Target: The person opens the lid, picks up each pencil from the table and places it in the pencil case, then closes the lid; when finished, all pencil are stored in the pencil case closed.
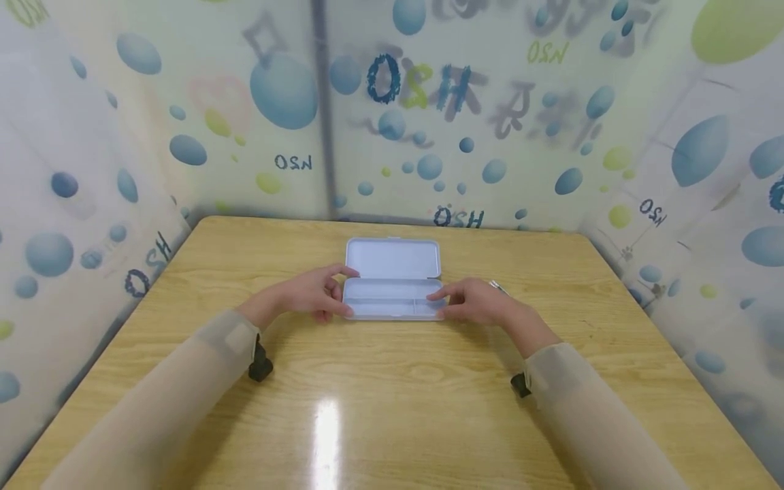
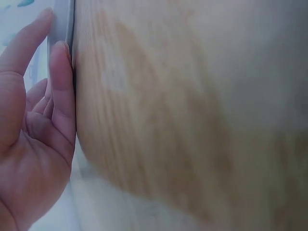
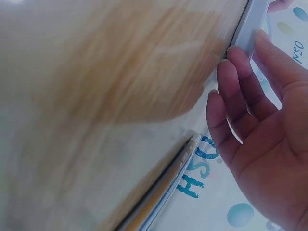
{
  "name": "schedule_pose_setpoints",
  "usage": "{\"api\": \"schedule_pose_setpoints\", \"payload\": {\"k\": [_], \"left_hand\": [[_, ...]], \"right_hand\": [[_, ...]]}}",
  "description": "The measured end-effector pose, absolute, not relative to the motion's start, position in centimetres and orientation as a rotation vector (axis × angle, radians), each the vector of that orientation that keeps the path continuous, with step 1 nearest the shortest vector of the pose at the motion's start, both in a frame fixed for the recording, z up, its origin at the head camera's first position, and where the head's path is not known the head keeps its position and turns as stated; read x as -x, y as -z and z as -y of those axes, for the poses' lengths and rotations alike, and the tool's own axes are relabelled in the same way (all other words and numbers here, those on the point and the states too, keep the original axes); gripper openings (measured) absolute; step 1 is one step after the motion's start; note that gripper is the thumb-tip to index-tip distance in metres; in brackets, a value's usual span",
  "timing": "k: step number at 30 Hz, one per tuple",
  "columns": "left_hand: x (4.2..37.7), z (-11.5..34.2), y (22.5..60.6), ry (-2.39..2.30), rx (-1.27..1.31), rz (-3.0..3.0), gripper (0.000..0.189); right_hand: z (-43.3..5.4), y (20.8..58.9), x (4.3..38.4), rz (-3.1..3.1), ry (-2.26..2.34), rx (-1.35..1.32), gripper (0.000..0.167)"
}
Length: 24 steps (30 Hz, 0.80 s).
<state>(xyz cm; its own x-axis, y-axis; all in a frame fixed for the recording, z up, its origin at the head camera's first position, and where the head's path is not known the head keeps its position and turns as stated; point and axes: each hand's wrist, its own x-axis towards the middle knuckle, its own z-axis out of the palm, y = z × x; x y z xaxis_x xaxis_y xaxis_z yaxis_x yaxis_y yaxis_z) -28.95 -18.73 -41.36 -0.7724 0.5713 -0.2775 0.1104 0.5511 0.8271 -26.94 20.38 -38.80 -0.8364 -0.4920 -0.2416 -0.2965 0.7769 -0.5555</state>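
Observation:
A pale lavender pencil case [image 1: 392, 299] lies on the table with its lid [image 1: 393, 258] raised at the back. Its tray has a long back section and a divided front section; nothing shows inside. My left hand [image 1: 309, 292] holds the case's left end, thumb at the front corner and index finger near the hinge. At the other end, my right hand [image 1: 478, 301] pinches the right side, one fingertip over the inside of the tray. The left wrist view shows the left fingers [image 2: 60, 72] against the case's side [image 2: 61, 21]; the right wrist view shows a similar hold.
Just beyond my right hand lie several slim pens or pencils [image 1: 498, 286], also seen in the right wrist view as long sticks [image 3: 163, 187]. The wooden table [image 1: 404, 395] is enclosed by patterned curtains [image 1: 392, 156] at the back and sides.

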Motion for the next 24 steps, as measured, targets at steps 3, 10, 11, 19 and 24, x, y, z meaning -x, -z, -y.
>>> {"api": "schedule_pose_setpoints", "payload": {"k": [3,10,11,19,24], "left_hand": [[29.0,18.8,41.6,-1.18,-0.553,-2.254,0.092],[29.0,18.9,41.7,-1.177,-0.567,-2.266,0.09],[29.0,18.9,41.7,-1.176,-0.569,-2.266,0.09],[29.0,18.9,41.6,-1.173,-0.564,-2.268,0.091],[29.0,18.8,41.6,-1.184,-0.561,-2.255,0.092]], "right_hand": [[-20.4,38.8,26.9,-2.612,0.685,0.633,0.037],[-21.8,38.2,26.2,-2.705,0.689,0.696,0.041],[-22.3,38.0,26.1,-2.723,0.714,0.683,0.04],[-28.9,37.3,25.7,-2.813,0.873,0.524,0.032],[-33.3,37.9,25.6,-2.763,0.931,0.447,0.031]]}}
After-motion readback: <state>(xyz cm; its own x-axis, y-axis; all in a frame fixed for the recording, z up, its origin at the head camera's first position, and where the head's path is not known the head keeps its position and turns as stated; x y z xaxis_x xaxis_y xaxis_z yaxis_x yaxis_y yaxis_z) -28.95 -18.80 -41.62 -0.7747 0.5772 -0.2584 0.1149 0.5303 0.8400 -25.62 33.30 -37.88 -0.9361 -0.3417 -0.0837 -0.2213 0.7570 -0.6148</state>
